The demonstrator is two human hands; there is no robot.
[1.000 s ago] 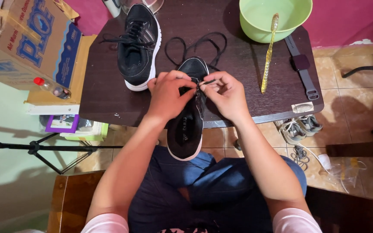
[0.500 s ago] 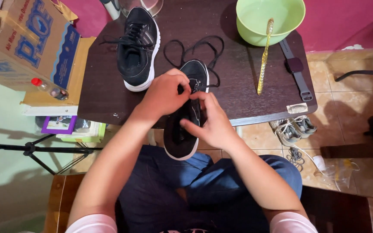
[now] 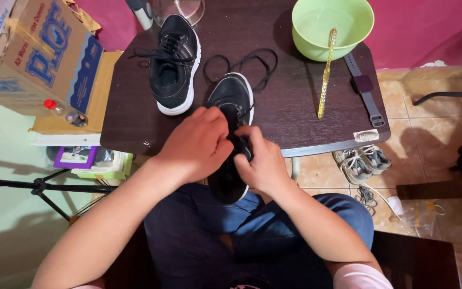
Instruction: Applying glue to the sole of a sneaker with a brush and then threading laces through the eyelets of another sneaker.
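Observation:
A black sneaker with a white sole (image 3: 233,96) lies toe-away across the front edge of the dark wooden table (image 3: 295,118), its heel over my lap. My left hand (image 3: 196,142) grips its middle from the left. My right hand (image 3: 260,160) is closed on the shoe's tongue and lace area from the right. A loose black lace (image 3: 247,61) trails from the shoe onto the table. The second black sneaker (image 3: 175,64), laced, rests to the left.
A green bowl (image 3: 332,24) stands at the back right with a yellow toothbrush (image 3: 326,72) leaning from it. A grey wristwatch (image 3: 364,88) lies beside it. A cardboard box (image 3: 33,51) sits left; grey shoes (image 3: 359,158) are on the tiled floor.
Both hands have slid down the shoe toward me, from the upper eyelets to the middle. My right hand now closes lower on the tongue area.

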